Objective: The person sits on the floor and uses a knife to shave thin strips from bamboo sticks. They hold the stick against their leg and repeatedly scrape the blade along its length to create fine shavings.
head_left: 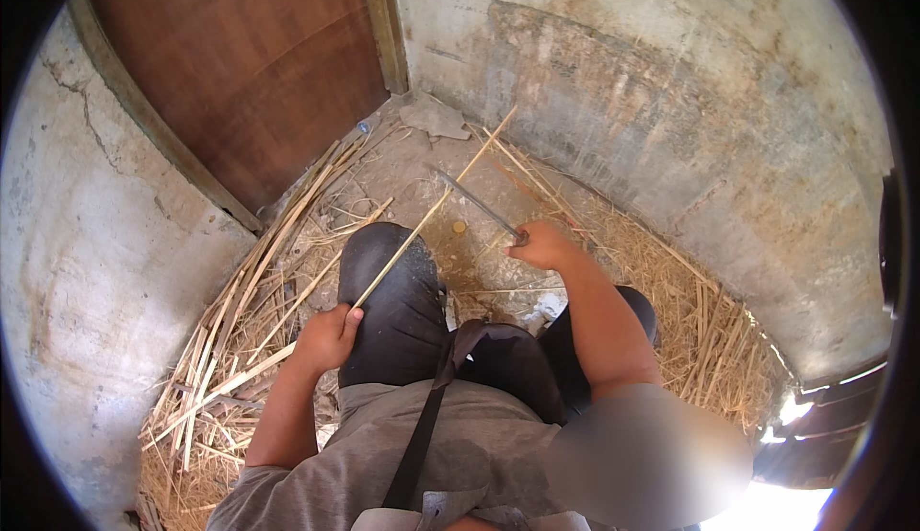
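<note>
A long, pale split-bamboo strip [400, 252] runs from my left hand [326, 338] up and away to the right, crossing over my left knee. The fingers of that hand are closed round its near end. My right hand [543, 246], out beyond my right knee, is closed on the handle of a long narrow knife [482, 206]. Its dark blade slants to the far left and crosses the strip near the blade's tip. Whether the blade touches the strip I cannot tell. Most of the knife's handle is hidden in my fist.
Long bamboo strips [259, 267] lie heaped at the left along the wall. Straw-like shavings [661, 287] and more strips cover the floor at the right. A brown door [240, 61] stands at the far left, beside a stained wall [652, 100]. A flat grey stone [433, 117] lies in the corner.
</note>
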Action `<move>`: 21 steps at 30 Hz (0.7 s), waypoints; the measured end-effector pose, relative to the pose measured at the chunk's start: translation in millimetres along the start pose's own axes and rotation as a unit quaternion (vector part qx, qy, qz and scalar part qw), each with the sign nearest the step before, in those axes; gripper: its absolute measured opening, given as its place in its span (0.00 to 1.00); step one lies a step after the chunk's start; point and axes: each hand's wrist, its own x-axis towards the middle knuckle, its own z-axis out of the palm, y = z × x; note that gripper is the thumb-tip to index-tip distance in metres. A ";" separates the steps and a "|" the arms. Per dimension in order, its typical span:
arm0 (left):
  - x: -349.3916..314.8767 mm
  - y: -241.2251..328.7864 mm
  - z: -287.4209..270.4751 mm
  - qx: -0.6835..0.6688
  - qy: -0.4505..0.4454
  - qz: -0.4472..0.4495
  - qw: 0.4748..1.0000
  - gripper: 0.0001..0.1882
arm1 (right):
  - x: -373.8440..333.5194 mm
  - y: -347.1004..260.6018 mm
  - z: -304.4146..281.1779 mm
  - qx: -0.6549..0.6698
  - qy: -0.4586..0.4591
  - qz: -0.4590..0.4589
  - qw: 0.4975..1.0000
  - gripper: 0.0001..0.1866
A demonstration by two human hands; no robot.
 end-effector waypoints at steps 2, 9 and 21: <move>-0.1 -2.9 3.2 -0.003 0.006 -0.001 1.000 0.25 | -1.8 -7.3 4.2 0.024 -0.003 -0.003 1.000 0.32; -2.0 0.3 3.5 -0.018 0.018 0.002 1.000 0.25 | -4.0 -15.8 -1.8 0.033 -0.041 0.008 0.999 0.35; -1.5 -4.1 6.4 -0.026 0.022 0.009 0.999 0.25 | -5.6 -9.0 -12.7 -0.005 0.014 0.008 1.000 0.33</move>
